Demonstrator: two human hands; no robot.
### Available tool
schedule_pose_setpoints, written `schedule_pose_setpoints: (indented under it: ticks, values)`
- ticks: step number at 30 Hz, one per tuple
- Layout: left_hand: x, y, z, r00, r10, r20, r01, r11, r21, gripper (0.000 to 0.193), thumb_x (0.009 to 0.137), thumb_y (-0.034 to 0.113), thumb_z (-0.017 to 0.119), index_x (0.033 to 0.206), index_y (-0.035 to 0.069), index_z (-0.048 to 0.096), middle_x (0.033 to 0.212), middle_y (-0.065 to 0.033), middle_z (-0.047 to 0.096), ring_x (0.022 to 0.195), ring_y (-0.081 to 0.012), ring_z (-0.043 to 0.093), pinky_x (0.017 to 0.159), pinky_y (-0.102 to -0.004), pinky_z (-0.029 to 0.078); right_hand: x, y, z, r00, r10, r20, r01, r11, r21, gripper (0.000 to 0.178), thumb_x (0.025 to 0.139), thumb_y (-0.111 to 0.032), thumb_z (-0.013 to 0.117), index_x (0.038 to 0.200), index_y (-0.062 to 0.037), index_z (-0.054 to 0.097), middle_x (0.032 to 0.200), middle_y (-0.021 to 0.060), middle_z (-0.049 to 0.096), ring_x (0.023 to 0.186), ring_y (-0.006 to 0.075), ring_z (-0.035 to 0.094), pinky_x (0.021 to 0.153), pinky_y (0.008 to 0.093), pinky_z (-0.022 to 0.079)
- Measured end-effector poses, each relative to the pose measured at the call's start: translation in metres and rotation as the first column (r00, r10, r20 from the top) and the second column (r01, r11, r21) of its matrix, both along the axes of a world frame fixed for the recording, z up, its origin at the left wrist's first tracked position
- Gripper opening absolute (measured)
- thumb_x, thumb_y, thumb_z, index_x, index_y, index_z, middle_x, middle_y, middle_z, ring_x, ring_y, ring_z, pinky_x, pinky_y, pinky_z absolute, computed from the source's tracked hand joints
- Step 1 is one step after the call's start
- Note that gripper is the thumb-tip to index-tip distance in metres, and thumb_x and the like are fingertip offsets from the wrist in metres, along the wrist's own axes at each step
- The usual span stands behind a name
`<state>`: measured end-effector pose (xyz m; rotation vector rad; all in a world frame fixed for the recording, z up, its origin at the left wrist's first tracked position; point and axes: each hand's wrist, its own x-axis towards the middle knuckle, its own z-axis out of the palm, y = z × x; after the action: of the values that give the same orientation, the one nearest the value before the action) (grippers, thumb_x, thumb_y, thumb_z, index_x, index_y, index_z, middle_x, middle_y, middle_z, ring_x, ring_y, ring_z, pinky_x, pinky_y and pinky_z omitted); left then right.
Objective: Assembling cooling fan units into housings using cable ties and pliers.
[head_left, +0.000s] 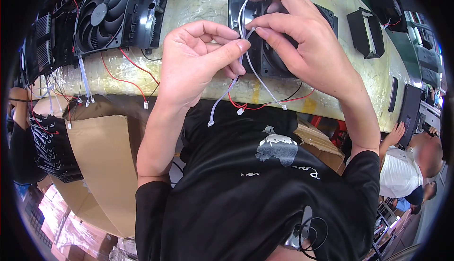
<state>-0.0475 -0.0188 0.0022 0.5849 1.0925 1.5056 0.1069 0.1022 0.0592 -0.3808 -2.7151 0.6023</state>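
Observation:
Between my two hands runs a bundle of thin white cables point(242, 17) with small white plugs on their ends. My left hand point(201, 55) pinches the bundle between thumb and fingers. Just right of it, my right hand point(302, 39) holds a white cable near a small plug, thumb and index finger together. Behind both hands lies a black fan unit point(267, 62), partly covered by my right hand. White cable ends hang over the table's near edge, beside red and black wires with a white connector point(240, 111).
More black fan units point(101, 13) stand at the left, their wires dangling over the edge. A black box-shaped part point(365, 33) lies on the plastic-covered table point(194, 1) at the right. Open cardboard point(101, 161) is below left. Other people are at both sides, one in a white shirt point(399, 171).

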Motion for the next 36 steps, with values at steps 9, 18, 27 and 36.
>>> schedule_pose_setpoints:
  ticks: [9, 18, 27, 36]
  values:
    - [-0.004, -0.001, -0.006, 0.999, -0.01, -0.037, 0.011, 0.999, 0.035, 0.021, 0.08, -0.001, 0.075, 0.095, -0.006, 0.062, 0.081, -0.0117, 0.069, 0.059, -0.0103, 0.065, 0.048, -0.0212, 0.052, -0.012, 0.024, 0.024, 0.944, 0.29, -0.158, -0.302, 0.951, -0.059, 0.013, 0.082, -0.012, 0.068, 0.09, -0.0037, 0.073, 0.111, 0.016, 0.061, 0.098, 0.0293, 0.058, 0.088, 0.036, 0.045]
    - [-0.001, 0.007, -0.008, 0.981, -0.007, -0.195, 0.03, 0.993, 0.115, 0.017, 0.078, -0.001, 0.077, 0.089, -0.006, 0.065, 0.081, -0.0102, 0.069, 0.057, -0.005, 0.06, 0.046, -0.0176, 0.047, -0.014, 0.035, 0.029, 0.934, 0.296, 0.2, -0.24, 0.935, -0.262, 0.011, 0.075, -0.009, 0.074, 0.082, -0.0015, 0.07, 0.093, 0.0071, 0.064, 0.085, 0.0219, 0.058, 0.077, 0.0324, 0.045]
    - [0.0, 0.005, -0.027, 0.878, 0.111, -0.465, 0.096, 0.912, 0.398, 0.016, 0.076, -0.003, 0.077, 0.092, 0.0, 0.074, 0.082, -0.0069, 0.069, 0.062, -0.0032, 0.057, 0.051, -0.0178, 0.043, 0.002, 0.024, 0.008, 0.964, 0.262, 0.055, -0.223, 0.901, -0.372, 0.012, 0.074, -0.011, 0.074, 0.077, -0.0022, 0.066, 0.085, 0.0057, 0.062, 0.083, 0.0216, 0.057, 0.09, 0.0357, 0.037]
    - [0.013, 0.001, -0.028, 0.746, 0.327, -0.58, 0.004, 0.869, 0.495, 0.017, 0.071, -0.004, 0.074, 0.088, 0.003, 0.075, 0.088, -0.0031, 0.06, 0.062, -0.0032, 0.055, 0.051, -0.0176, 0.041, 0.008, 0.011, -0.003, 0.974, 0.219, -0.053, -0.225, 0.929, -0.294, 0.01, 0.075, -0.01, 0.07, 0.075, -0.0039, 0.062, 0.086, 0.0056, 0.062, 0.085, 0.0208, 0.056, 0.093, 0.0364, 0.035]
